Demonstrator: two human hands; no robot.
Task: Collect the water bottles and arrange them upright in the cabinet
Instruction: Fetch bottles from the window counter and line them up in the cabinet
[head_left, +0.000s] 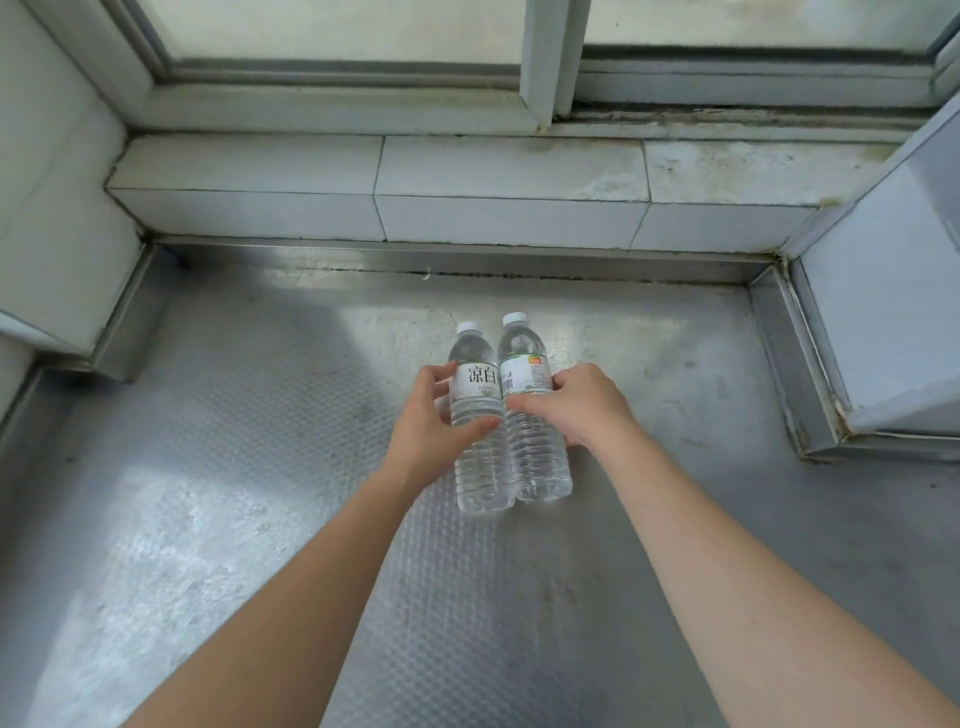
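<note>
Both bare forearms are extending forward over the textured metal counter (218, 467). The left hand (431, 426) is wrapping around the white-labelled water bottle (477, 415), thumb across its ribbed body. The right hand (582, 405) is gripping the green-labelled water bottle (535, 415) at label height. The two bottles are standing upright, touching side by side, between the hands, near the tiled window sill (467, 176).

Both bare forearms reaching forward from the near edge and converging toward centre, left hand (434, 423) curled with thumb crossing in front and fingers wrapped behind, right hand (582, 402) curled alike just beside it, knuckles up, wrists straight
</note>
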